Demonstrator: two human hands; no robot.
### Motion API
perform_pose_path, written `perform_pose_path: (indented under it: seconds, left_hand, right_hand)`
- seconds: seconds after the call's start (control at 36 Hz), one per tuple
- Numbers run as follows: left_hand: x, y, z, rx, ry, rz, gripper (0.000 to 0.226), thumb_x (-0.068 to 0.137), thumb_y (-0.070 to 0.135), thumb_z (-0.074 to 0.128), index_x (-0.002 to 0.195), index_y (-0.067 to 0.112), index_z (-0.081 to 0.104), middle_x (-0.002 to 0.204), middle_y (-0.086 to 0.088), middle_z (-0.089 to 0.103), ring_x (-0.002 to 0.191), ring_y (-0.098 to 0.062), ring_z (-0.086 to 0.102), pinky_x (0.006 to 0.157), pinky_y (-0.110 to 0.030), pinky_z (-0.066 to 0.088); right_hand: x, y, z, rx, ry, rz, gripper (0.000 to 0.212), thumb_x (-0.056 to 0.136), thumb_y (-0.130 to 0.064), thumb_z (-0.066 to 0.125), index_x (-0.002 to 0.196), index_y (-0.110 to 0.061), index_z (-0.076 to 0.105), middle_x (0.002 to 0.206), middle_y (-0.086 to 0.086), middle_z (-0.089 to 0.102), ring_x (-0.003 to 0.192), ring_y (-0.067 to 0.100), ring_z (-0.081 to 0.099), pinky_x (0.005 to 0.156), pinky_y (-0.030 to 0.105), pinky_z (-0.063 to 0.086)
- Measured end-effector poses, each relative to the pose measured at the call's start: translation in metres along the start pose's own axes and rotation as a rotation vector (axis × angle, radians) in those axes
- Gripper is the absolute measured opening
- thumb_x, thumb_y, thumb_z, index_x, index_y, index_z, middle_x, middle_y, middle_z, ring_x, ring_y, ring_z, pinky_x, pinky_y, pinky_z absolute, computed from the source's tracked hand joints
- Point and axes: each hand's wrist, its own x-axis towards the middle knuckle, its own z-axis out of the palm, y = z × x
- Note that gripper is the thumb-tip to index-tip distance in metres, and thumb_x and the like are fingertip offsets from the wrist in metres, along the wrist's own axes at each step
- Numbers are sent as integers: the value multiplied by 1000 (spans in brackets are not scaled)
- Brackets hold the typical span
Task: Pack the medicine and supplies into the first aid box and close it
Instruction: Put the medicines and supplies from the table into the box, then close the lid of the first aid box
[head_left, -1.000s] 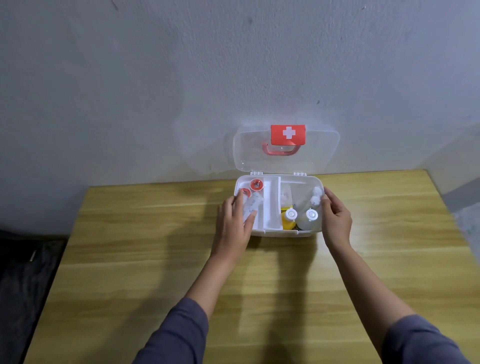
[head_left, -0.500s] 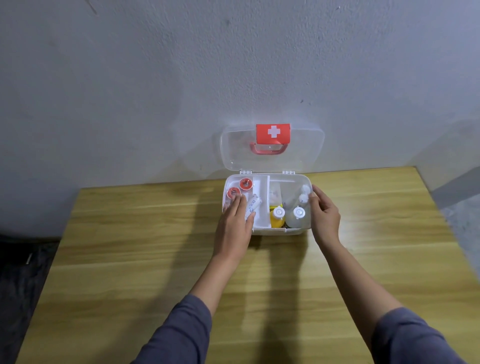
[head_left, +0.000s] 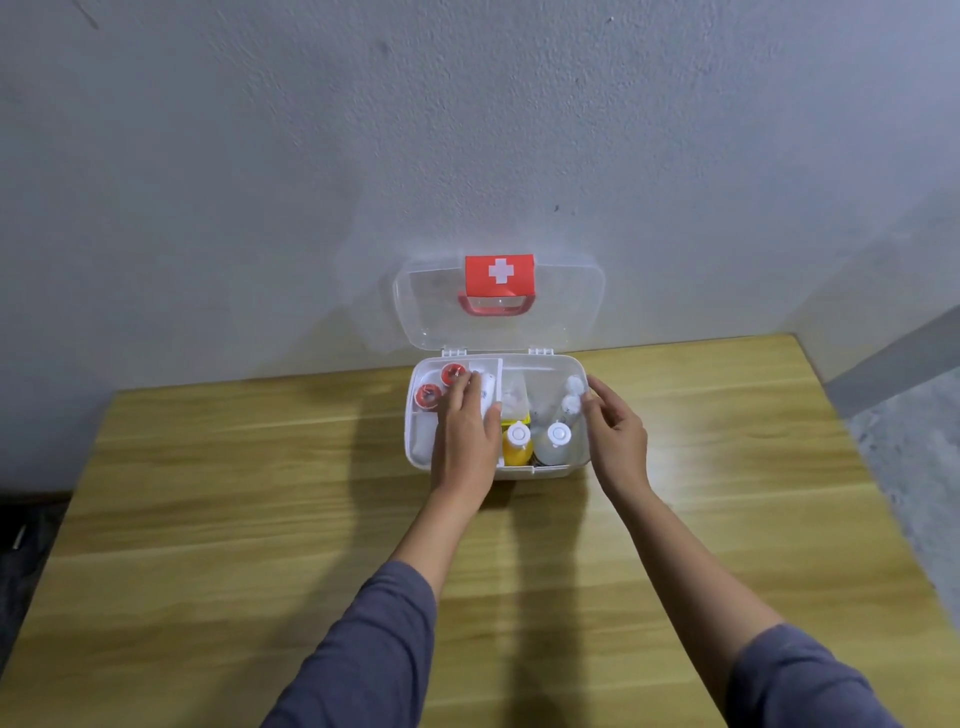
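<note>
Your left hand (head_left: 464, 432) lies flat, fingers loose, over the box's (head_left: 550, 470) left tray; your right hand (head_left: 615, 435) rests unclenched on its right rim, grasping nothing. The lid (head_left: 566, 312) stands upright. Tall bottles (head_left: 558, 441) may block it closing.

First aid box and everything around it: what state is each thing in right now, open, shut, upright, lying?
First aid box: open, on the wooden table.
Lid: raised upright, resting back by the wall.
Yellow bottle: upright inside, capped.
Clear bottle: upright inside, capped.
Two red-cored rolls: lying in the left tray.
Left hand: flat over the tray, holding nothing visible.
Right hand: open, fingers at the box's right edge.
</note>
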Motion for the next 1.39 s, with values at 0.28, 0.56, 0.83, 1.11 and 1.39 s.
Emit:
perform_pose_path:
  seconds: [0.28,0.56,0.83,1.11,1.39]
  left_hand:
    - [-3,0,-2,-34,9,88,44,95,19,46,137,7,40,148,-5,38,139,-18,31,113,-21,22]
    - [-35,-41,-52,-160,88,-132,74,90,33,54,147,12,12,158,-3,13,145,-15,10,114,-23,11]
    - [-42,-63,-49,-359,-181,-176,98,68,53,72,144,31,15,146,5,39,133,-10,38,111,-42,35]
    - [-36,-63,-45,-452,-125,-159,88,67,45,76,139,29,29,136,4,49,124,-13,49,103,-44,43]
    - [-33,-64,-37,-523,-109,-188,88,66,34,81,138,24,31,139,10,43,128,-13,44,106,-33,39]
  right_hand:
    - [0,-2,-5,-55,-2,-48,31,94,-19,51,123,-16,59,129,0,61,119,11,55,102,28,44]
    - [8,-69,23,-311,64,-741,33,88,-11,58,121,-9,60,116,10,62,109,19,55,97,15,39]
    - [33,-104,66,-879,-105,-1103,37,86,-21,60,121,-12,61,127,14,61,120,33,54,108,46,34]
    - [11,-116,59,-654,-83,-1115,25,86,-12,61,109,-6,68,106,11,73,95,29,67,82,38,54]
    - [-39,-47,24,-635,-167,-1157,19,87,-18,63,101,-9,72,96,5,73,87,23,61,78,31,50]
